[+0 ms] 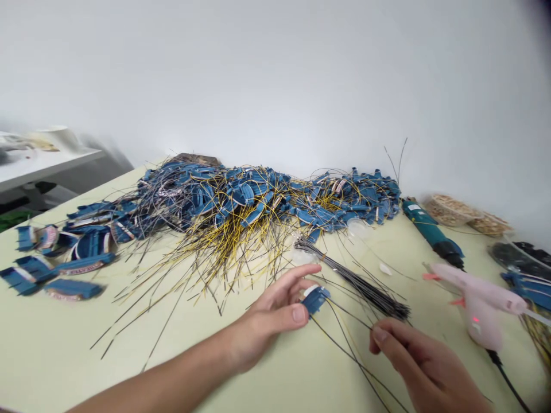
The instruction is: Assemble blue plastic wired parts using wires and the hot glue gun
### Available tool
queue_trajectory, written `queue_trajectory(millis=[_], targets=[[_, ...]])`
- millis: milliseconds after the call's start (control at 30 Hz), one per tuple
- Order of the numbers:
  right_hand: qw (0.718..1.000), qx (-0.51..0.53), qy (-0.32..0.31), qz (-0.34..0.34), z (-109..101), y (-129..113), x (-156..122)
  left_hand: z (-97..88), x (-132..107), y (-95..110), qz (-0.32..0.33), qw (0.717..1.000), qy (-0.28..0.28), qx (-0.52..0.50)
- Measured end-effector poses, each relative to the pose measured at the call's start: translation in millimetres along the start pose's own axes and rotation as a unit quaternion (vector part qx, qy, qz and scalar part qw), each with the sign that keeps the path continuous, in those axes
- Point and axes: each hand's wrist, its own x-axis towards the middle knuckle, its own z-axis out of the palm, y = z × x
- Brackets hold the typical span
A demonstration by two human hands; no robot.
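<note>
Between the thumb and fingers of my left hand (275,312) is a small blue piece (315,300) with a white curved strip along its top. Thin dark and yellow wires trail from it down to the right. My right hand (413,355) pinches one thin dark wire (350,314), whose far end reaches the blue piece. Just beyond both hands lies a bundle of dark wires (361,282), tied near its upper left end. A large heap of similar blue pieces (253,192) with black and yellow wires spreads across the back of the table.
At the right, a pink glue gun (482,298) with a lit red light rests on the pale table (193,373), its cord running to the front. Behind it are a teal power tool (428,229) and bags of small tan bits (465,213). Loose blue pieces (73,288) lie left.
</note>
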Motion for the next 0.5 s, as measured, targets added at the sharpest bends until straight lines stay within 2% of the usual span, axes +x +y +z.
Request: queue_trajectory(millis=[267, 500], targets=[[1.000, -0.014, -0.006, -0.007, 2.2, -0.1, -4.7, -0.5, -1.2, 2.5, 0.003, 0.999, -0.027, 0.018], [0.998, -0.032, -0.019, -0.043, -1.8, -14.4, -4.3, 0.5, -3.2, 3.7, -0.004, 0.999, -0.026, 0.032]])
